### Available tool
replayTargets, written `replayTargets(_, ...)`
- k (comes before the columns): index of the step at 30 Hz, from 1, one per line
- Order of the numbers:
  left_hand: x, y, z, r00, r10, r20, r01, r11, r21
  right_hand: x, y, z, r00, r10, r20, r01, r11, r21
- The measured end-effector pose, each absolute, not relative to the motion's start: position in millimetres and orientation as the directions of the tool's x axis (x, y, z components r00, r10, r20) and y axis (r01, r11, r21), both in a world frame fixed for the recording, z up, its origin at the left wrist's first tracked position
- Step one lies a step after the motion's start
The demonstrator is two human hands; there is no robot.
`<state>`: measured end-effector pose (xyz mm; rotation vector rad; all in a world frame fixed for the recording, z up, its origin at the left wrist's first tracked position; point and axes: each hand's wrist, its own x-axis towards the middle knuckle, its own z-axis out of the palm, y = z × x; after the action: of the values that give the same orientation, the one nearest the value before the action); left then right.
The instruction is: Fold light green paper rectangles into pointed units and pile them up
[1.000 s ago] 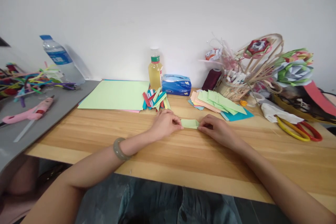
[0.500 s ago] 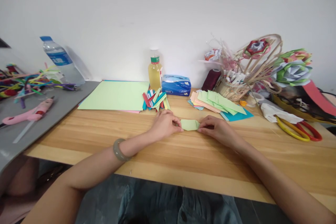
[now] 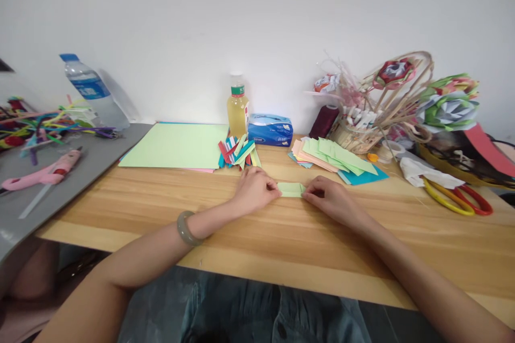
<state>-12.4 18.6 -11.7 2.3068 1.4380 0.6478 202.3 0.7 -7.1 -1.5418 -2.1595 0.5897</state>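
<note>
head view: my hands pinch the green slip's ends; i'd align edges before creasing firmly.

Wooden surface: green paper sheets, paper strips, blue tissue pack, yellow-liquid bottle, maroon thread spool.

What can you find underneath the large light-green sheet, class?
Under the large light-green sheet, blue paper peeks out at the far edge and pink paper at the near edge. The rest beneath is covered.
</note>
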Motion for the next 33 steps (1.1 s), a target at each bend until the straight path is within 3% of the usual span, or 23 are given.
replayTargets(13,-10.2,17.7,-11.8,0.364,0.915,0.175,0.748,-0.400,0.530,200.6,2.3,-10.8,-0.320,0.942,0.099,0.815,0.327,-0.478)
replayTargets(33,-6.2,16.9,-13.0,0.390,0.907,0.159,0.773,-0.417,0.479,199.1,3.1,-12.5,-0.332,0.938,0.103,0.819,0.341,-0.461)
